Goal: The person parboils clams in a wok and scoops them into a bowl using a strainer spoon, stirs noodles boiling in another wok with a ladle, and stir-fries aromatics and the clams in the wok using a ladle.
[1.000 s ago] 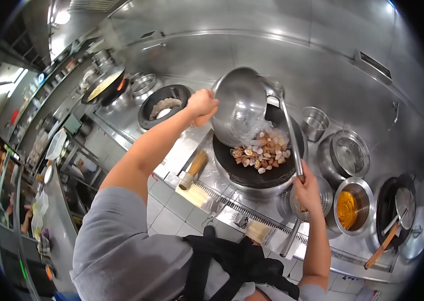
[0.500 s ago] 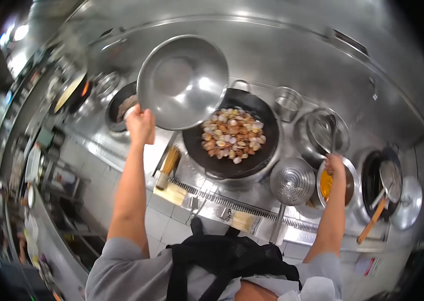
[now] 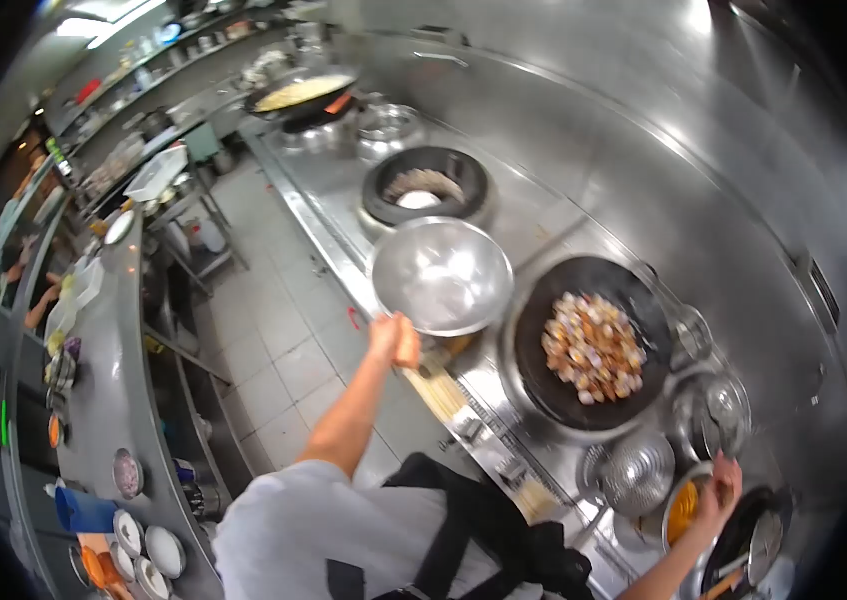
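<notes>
My left hand (image 3: 396, 340) is closed on the near rim of a steel bowl (image 3: 441, 276), which looks empty and hangs over the stove's front part. To its right a black wok (image 3: 593, 415) holds a heap of clams (image 3: 593, 348). At the lower right my right hand (image 3: 719, 486) has its fingers closed at the handle of a ladle (image 3: 726, 405), whose head rests over a steel pot. Just below that hand is a pot with orange liquid (image 3: 683, 508). A perforated strainer (image 3: 638, 472) lies between this pot and the wok.
Another burner (image 3: 425, 185) stands behind the bowl, and a wok with pale contents (image 3: 303, 92) is farther back. On the left runs a long counter (image 3: 108, 350) with white bowls (image 3: 164, 551) and a blue container (image 3: 85, 510). A black pan sits at the lower right.
The view has turned left. The bowl has gone from tipped over the wok to left of it, in my left hand. My right hand has moved right, from the wok to the pots.
</notes>
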A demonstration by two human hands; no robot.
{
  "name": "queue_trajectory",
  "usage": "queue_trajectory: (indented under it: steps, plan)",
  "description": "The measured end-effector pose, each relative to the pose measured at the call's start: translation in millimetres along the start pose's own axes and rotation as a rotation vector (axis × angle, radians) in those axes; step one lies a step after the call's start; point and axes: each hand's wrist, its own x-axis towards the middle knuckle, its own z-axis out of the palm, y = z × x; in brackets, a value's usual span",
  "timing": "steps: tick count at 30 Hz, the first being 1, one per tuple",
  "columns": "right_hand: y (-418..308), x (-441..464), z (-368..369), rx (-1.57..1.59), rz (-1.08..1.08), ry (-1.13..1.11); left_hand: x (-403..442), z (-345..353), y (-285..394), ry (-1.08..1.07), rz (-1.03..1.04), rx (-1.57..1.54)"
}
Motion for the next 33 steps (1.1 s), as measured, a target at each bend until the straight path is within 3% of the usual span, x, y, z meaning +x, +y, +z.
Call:
queue_trajectory:
  steps: [1,3,5,11,14,16,18,19,20,21,22,23,24,26,27,28,33]
  plan:
    - [20.2,-12.3,13.8,0.005,0.012,-0.013,2.7,0.4,-6.8,-0.027,-0.054,-0.204]
    - [66.4,-39.1,43.4,0.048,0.085,-0.04,32.2,6.2,-42.8,0.02,-0.033,-0.185]
    - [100.0,-56.8,62.0,0.028,0.149,-0.062,15.4,2.8,-21.1,-0.089,-0.175,-0.287]
    - [188.6,-73.4,75.2,0.005,0.261,-0.085,49.5,-10.7,-29.0,-0.307,-0.249,-0.213]
    - [208.4,-64.0,62.0,-0.035,0.305,0.001,36.4,-40.1,-1.5,-0.549,-0.384,-0.127]
    - [212.5,-58.4,44.3,-0.242,0.247,0.049,36.1,-68.2,-20.3,-0.661,-0.431,-0.227]
    - [221.2,-57.1,38.0,-0.477,0.152,0.16,38.7,-108.3,-32.5,-0.987,-0.926,-0.29]
    - [219.8,-56.2,27.5,-0.62,0.124,0.067,24.8,-127.0,-39.3,-0.889,-0.878,-0.127]
    - [220.9,-53.7,25.9,-0.938,-0.051,0.267,24.6,-143.4,-71.0,-0.767,-0.951,-0.052]
    - [218.9,-50.2,17.3,-1.133,-0.236,0.398,16.2,-164.5,-87.0,-0.806,-0.916,0.056]
    - [208.6,-44.4,12.3,-1.286,-0.269,0.314,2.7,-182.5,-104.1,-0.685,-0.872,0.353]
    - [196.5,-41.1,8.9,-1.502,-0.34,0.279,12.5,-217.1,-159.1,-0.613,-1.2,0.226]
    - [174.7,-38.4,-1.0,-1.807,-0.473,0.303,-6.3,-238.2,-167.4,-0.604,-1.161,0.348]
    - [114.5,-12.5,-52.1,-2.261,-1.142,0.227,-45.2,-261.2,-163.1,-0.602,-1.078,0.5]
    - [91.2,-7.0,-56.0,-2.357,-1.219,0.333,-60.5,-269.6,-162.7,-0.609,-1.044,0.547]
    - [76.4,-6.5,-48.1,-2.266,-0.942,0.594,-76.4,-271.7,-158.5,-0.619,-1.012,0.588]
    - [-3.7,48.8,-78.3,-2.394,-0.797,1.047,-143.7,-281.7,-152.1,-0.699,-0.807,0.738]
